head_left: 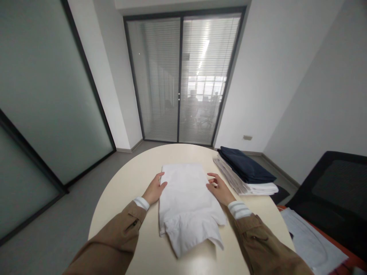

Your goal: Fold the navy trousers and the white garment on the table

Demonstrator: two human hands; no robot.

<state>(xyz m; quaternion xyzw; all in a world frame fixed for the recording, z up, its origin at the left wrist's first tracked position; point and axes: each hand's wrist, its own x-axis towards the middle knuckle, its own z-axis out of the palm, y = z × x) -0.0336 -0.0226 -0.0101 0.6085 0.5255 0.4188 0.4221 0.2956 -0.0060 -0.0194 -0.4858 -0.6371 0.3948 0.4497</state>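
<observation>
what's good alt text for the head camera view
The left hand and right hand, in tan sleeves, sit open at either side of a folded white garment on a round cream table. A stack of folded clothes, navy on top, lies to the right, and glass doors with blinds stand ahead.

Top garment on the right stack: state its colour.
The top garment is dark navy; head view.

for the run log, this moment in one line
left hand: at edge of folded white garment | right hand: at opposite edge | nearby: stack of folded navy and white clothes | under: round cream table
</observation>
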